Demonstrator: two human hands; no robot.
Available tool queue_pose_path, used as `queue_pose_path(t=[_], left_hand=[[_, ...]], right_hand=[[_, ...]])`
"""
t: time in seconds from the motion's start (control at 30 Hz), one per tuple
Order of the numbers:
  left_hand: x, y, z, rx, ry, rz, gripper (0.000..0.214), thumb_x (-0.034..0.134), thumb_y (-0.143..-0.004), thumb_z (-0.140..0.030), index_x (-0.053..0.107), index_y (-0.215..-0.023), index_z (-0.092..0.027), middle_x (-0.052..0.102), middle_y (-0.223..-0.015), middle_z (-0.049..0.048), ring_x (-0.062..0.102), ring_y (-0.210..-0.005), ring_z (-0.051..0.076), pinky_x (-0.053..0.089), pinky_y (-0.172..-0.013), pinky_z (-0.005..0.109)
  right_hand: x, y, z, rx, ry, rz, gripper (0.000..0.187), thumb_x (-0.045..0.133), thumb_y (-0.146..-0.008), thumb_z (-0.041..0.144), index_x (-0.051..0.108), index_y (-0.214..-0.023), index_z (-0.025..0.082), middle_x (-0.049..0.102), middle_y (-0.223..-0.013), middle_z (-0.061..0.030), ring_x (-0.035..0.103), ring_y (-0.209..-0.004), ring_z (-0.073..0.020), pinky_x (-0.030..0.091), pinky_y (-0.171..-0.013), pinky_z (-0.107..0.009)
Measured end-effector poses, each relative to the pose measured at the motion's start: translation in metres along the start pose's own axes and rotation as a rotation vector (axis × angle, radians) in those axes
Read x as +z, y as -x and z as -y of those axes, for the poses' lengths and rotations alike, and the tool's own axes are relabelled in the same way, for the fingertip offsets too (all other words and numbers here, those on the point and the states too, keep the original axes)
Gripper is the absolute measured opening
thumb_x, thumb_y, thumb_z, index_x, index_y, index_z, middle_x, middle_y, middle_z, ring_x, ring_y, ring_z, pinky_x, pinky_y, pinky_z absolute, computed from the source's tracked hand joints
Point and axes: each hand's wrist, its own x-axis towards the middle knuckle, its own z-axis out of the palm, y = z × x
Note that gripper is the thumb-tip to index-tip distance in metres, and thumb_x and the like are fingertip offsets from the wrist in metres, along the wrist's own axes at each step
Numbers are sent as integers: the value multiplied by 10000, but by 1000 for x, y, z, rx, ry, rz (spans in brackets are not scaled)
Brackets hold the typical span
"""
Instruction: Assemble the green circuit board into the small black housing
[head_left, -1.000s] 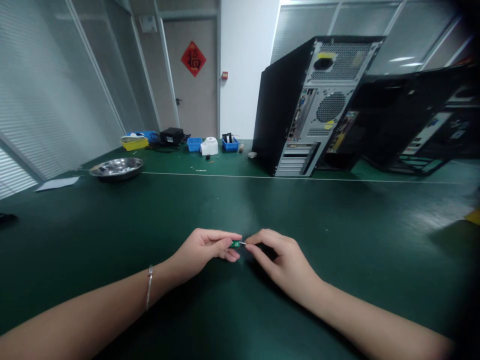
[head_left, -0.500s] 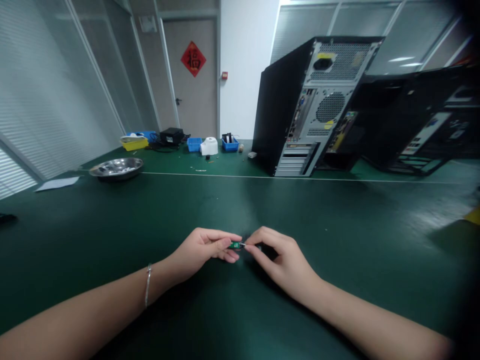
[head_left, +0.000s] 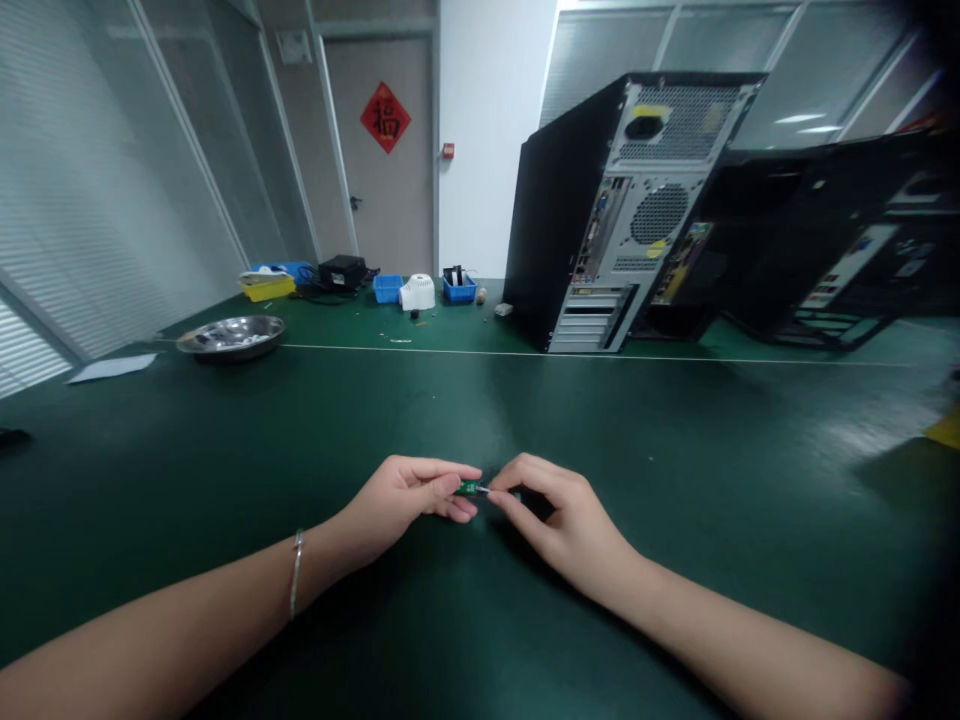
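Between the thumb and fingers of my left hand is a small green circuit board, its left part covered by the thumb. A thin metallic piece sticks out from the board's right end. The thumb and index fingertip of my right hand pinch the outer end of that piece; its exact kind is too small to make out. Both hands are just above the green tabletop, close together with the board between them.
A black computer tower stands at the back right, beside an opened case. A steel bowl and a white sheet lie at the left. Small blue bins, a white plastic housing and a black box line the back.
The green board has tilted slightly between my left fingers. Both hands keep their grip and almost the same place.
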Motion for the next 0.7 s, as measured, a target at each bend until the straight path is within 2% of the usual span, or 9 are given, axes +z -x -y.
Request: queue_pose_path(t=[0.27, 0.43, 0.57, 0.7], left_hand=[[-4, -2, -1, -5, 1, 94, 344, 678, -869, -381, 733, -1094, -127, 756, -786, 79, 696, -723, 152, 547, -739, 273], [-2, -3, 0, 10, 75, 62, 384, 682, -866, -368, 683, -1178, -144, 740, -794, 62, 672, -739, 145, 524, -759, 279], [-1, -3, 1, 32, 91, -21, 375, 723, -829, -307, 683, -1176, -171, 738, -1026, 77, 655, -851, 144, 496, -845, 278], [-2, -2, 0, 22, 9, 28, 340, 694, -853, -287, 677, -1184, -208, 677, -1242, 85, 637, -1052, 191, 477, -935, 313]], right_hand=[[-2, -2, 2, -12, -27, 26, 124, 580, -930, 214, 647, -827, 197, 662, -799, -22, 606, -722, -147, 460, -681, -266], [-2, -2, 1, 13, -13, -3, 117, 570, -933, 227, 647, -850, 199, 657, -808, -22, 605, -733, -149, 463, -691, -268], [-2, -1, 3, 22, -9, -8, 123, 563, -935, 229, 643, -846, 199, 661, -820, -27, 614, -753, -155, 471, -708, -271], [-3, -2, 4, 2, -20, 5, 130, 556, -941, 244, 647, -862, 198, 671, -837, -38, 622, -767, -161, 482, -718, -276]])
